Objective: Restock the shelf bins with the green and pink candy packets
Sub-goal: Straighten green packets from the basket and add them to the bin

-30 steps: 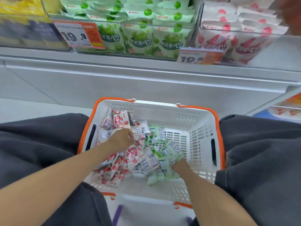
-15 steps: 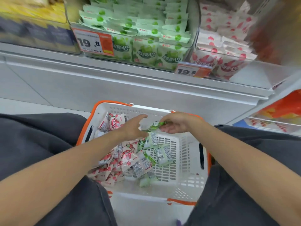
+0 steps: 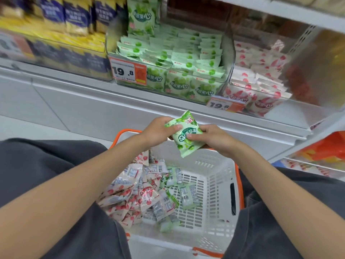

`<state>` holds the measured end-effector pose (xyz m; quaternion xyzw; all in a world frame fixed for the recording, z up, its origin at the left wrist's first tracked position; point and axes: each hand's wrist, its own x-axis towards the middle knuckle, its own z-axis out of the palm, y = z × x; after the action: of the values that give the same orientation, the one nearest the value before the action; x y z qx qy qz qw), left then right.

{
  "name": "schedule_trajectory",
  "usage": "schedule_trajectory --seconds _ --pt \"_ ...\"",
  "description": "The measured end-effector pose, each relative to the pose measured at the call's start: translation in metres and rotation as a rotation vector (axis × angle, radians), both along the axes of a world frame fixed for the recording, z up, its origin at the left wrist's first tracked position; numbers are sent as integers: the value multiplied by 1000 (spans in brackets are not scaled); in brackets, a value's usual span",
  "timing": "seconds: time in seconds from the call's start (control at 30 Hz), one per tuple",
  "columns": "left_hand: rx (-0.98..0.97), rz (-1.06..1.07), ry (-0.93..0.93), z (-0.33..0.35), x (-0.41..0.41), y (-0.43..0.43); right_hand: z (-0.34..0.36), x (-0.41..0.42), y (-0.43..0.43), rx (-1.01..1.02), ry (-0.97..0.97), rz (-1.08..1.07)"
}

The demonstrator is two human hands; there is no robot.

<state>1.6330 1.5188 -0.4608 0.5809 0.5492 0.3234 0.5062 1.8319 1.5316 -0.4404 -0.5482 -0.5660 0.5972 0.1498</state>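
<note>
A: Restock status?
B: Partway, my call. Green bin [image 3: 230, 62] on the shelf is well stacked w/ flat green packs. Pink bin [image 3: 261, 90] just right of it has stock too. The basket [image 3: 211, 184] between the knees isn't empty, though. There's a heap of pink packets [image 3: 130, 195] on its left side and a few loose green packets [image 3: 188, 196] mid-floor. Right part is bare mesh.
A: So what's left?
B: Most of the pink, the green stragglers, plus the one in hand.
A: In hand = ?
B: One green packet [image 3: 184, 135], held over the basket's far rim, below the shelf edge, not in any bin yet. It's tilted, printed face toward cam, top corner pointing up at the shelf.
A: Fingers?
B: Both hands are on it. L hand [image 3: 156, 131] pinches the upper-left edge, thumb flat on the front, other fingers curled behind, mostly hidden. R hand [image 3: 216, 140] pinches the right side, thumb on the front by the round logo, rest tucked behind/under. Both are clamped on the wrapper w/ no gap. The pack's lower end hangs free below both grips.
A: Packet vs bin?
B: Well apart. The green bin sits above and further back. Guess: it needs a lift up + fwd over the bin's clear front wall. Can't say more from this view.
</note>
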Motion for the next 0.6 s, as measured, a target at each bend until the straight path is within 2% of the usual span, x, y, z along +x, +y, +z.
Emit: schedule_trajectory --seconds 0.1,0.17,0.2,0.27,0.33,0.4,0.43,0.5,0.6 --pt "-55 226 -132 0 8 3 4 -6 4 -32 44 -58" --pt "-177 310 -232 -1 9 8 7 -10 8 -14 124 -224" --pt "-233 310 -228 -2 7 11 8 -11 10 32 151 -323" --pt "-201 229 -21 -4 1 16 12 -13 13 199 80 -396" --pt "-14 130 262 1 -2 16 16 -10 15 442 -200 -223" --pt "146 2 380 6 -1 12 21 -8 14 582 -438 44" --pt "184 -71 388 8 0 11 23 -8 14 590 -466 125" --pt "152 -125 286 6 1 13 26 -9 12 585 -388 105" --pt "38 6 31 9 0 15 28 -10 15 455 -62 -278"
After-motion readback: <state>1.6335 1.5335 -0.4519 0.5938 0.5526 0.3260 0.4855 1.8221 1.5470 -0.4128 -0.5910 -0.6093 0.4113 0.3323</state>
